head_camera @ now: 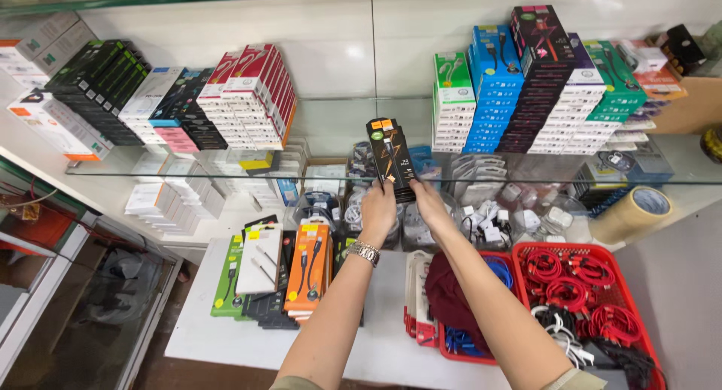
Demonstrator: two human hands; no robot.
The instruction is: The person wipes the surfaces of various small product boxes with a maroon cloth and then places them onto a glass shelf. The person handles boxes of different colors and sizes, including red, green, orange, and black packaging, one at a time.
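Both my hands hold up a small stack of flat black boxes (390, 155) with orange marks, tilted and raised above the glass shelf (346, 128). My left hand (378, 209), with a metal watch on its wrist, grips the stack's lower left edge. My right hand (430, 203) grips its lower right corner. The stack hangs in the gap between two groups of stacked boxes on the shelf.
Leaning rows of white, black and red boxes (226, 97) fill the shelf's left; blue, black, purple and green stacks (526, 89) fill its right. Below, a white table (248, 341) carries orange and green cable packs (308, 266) and red baskets (602, 300) of red cables. A tape roll (632, 213) lies right.
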